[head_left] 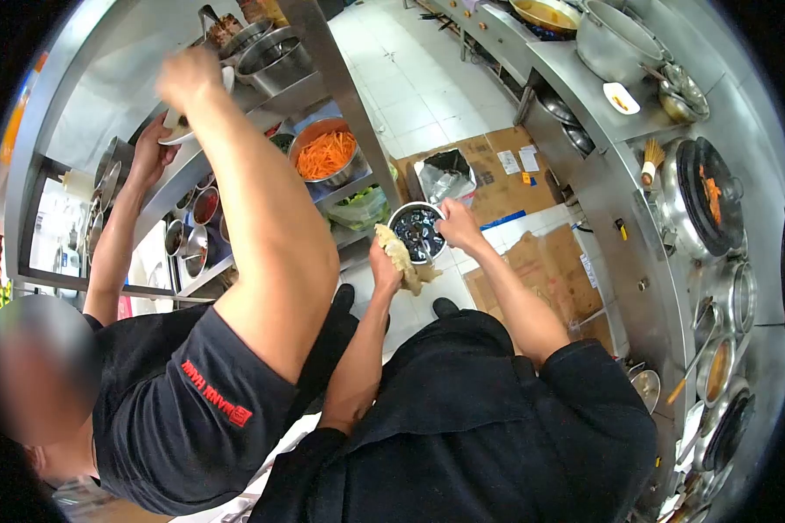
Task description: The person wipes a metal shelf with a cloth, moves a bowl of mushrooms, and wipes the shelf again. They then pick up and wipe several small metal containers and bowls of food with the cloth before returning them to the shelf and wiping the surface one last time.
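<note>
Your right hand (pixel 458 225) grips the rim of a dark bowl (pixel 416 232), held in the air above the tiled floor (pixel 419 78). Your left hand (pixel 385 266) is closed on a pale crumpled cloth (pixel 403 260), pressed against the bowl's left edge. A co-worker (pixel 192 401) in black stands close at your left, arm (pixel 262 218) raised across the shelf rack (pixel 340 96), blocking access. A bowl of shredded carrot (pixel 326 154) sits on that rack. Flattened cardboard (pixel 514 174) covers the floor ahead. The steel worktop (pixel 610 183) with pots runs along your right.
</note>
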A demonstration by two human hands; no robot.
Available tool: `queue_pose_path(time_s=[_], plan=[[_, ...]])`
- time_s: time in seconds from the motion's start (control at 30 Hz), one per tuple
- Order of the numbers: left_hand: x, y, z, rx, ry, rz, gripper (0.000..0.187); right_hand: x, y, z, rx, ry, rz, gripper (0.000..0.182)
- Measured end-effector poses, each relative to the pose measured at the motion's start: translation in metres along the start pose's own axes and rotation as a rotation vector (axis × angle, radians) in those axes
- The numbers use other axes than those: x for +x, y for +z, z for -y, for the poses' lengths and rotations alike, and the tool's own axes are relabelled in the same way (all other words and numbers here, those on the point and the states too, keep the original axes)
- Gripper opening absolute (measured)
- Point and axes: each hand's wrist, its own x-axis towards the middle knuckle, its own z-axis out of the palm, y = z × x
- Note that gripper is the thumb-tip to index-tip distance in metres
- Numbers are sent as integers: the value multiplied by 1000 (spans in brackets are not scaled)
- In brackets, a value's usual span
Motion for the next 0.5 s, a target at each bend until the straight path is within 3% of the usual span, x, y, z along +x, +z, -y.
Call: queue_pose_path(time_s=[0.07,0.13,0.23,0.27,0.33,0.4,0.5], plan=[[5,-17,-6,415,210,178,12,9,-9,6,-74,-190,167,15],[11,-23,-20,410,243,258,14,21,-16,23,-146,-193,276,17],[17,-21,-48,501,304,566,23,35,-10,39,-299,-629,510,14],[24,-21,-51,504,308,568,23,36,-4,39,-298,-630,506,14],[36,-22,-55,592,53,773,23,34,11,36,-296,-577,613,13],[34,-15,-74,712,213,633,25,37,24,29,-341,-483,578,13],[41,-22,-60,745,272,328,28,44,35,12,-354,-372,413,12]])
